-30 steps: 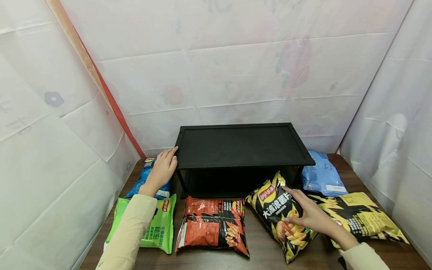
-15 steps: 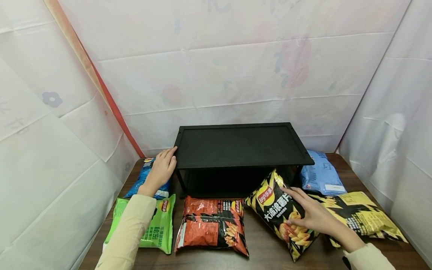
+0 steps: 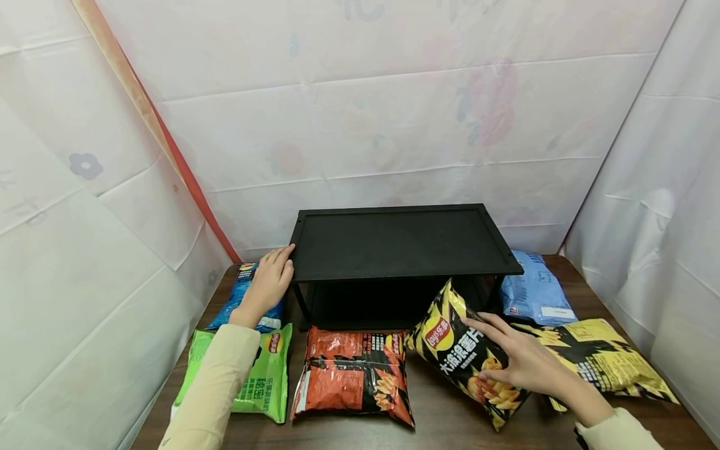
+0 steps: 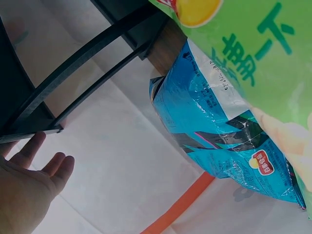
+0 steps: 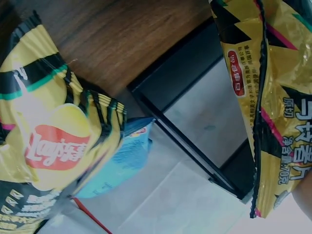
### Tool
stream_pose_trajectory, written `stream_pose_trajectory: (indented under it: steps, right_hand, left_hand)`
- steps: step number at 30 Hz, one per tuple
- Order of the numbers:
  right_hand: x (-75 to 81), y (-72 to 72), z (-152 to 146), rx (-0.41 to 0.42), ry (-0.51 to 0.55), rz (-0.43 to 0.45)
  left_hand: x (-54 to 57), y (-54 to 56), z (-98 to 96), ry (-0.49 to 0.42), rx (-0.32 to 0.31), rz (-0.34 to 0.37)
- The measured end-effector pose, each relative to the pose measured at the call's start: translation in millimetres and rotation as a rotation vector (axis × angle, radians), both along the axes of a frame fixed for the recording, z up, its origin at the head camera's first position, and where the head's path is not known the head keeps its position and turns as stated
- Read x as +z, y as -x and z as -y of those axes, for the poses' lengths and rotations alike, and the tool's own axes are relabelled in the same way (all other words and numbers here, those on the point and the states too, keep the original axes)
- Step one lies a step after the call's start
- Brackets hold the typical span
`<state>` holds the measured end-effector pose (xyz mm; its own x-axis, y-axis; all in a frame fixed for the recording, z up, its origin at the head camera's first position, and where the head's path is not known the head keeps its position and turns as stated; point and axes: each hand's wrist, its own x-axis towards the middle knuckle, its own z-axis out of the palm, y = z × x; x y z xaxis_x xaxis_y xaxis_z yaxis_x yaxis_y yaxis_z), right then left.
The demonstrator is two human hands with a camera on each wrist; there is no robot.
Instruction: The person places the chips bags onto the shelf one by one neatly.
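My left hand (image 3: 267, 282) rests at the left side of the black two-tier rack (image 3: 394, 242), fingers extended with their tips at its edge. In the left wrist view the fingers (image 4: 57, 170) look relaxed. My right hand (image 3: 520, 357) grips a black-and-yellow bag of Lay's chips (image 3: 452, 353), thumb on its printed front and fingers along its upper right side. Tilted, the bag has its upper corner at the front of the rack's lower tier. The right wrist view shows its seamed edge close up, with little of the hand.
A red chip bag (image 3: 354, 375) lies before the rack. On the left are a green chip bag (image 3: 264, 381) and a blue one (image 4: 214, 131). A light blue bag (image 3: 534, 290) and a yellow-black one (image 3: 599, 359) lie on the right. White cloth (image 3: 360, 125) encloses the wooden table.
The right hand has tilted the black-and-yellow bag further, its top moving left and up toward the rack and its lower end swinging right. The left hand has stayed at the rack.
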<state>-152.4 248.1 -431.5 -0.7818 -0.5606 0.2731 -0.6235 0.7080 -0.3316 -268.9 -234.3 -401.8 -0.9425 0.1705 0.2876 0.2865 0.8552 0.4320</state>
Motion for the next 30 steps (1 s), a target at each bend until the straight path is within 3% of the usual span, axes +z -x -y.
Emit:
stream_pose_trajectory:
  steps: [8,15,22,30]
  right_hand:
    - [16.4,-1.8,6,0.07,0.06,-0.086]
    - [34.3,0.0,11,0.065,0.136,-0.107]
    - [48.4,9.1,11,0.074,0.161,-0.189]
    - [70.5,22.3,9,0.059,0.285,-0.187]
  left_hand:
    - [0.2,0.0,1.1,0.002,0.002,0.004]
    - [0.1,-0.3,1.7,-0.003,0.004,-0.006]
    - [-1.1,0.4,1.2,-0.007,0.009,-0.005]
    - [-0.4,0.0,-0.6,-0.007,-0.003,-0.001]
